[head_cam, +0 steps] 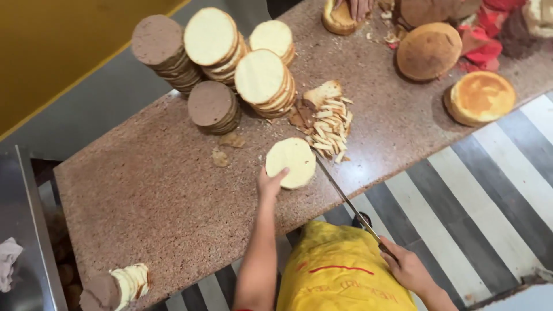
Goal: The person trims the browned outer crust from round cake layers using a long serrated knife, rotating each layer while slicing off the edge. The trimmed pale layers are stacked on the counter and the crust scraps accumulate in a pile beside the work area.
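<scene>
left hand [271, 184]: fingers spread flat on pale round cake layer [292, 162], near desk [144, 190] front edge
right hand [406, 269]: fingers closed on long knife [345, 201], blade at layer's side
risk: blade could slip toward pressing fingers

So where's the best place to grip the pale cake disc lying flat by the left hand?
Probably by its rim, from the near-left side, where the left hand already touches it. The disc is thin and lies flat on the counter, so fingers likely need to slip under the edge. The knife, held in the right hand, runs along its right side, and trimmings crowd the far side.
</scene>
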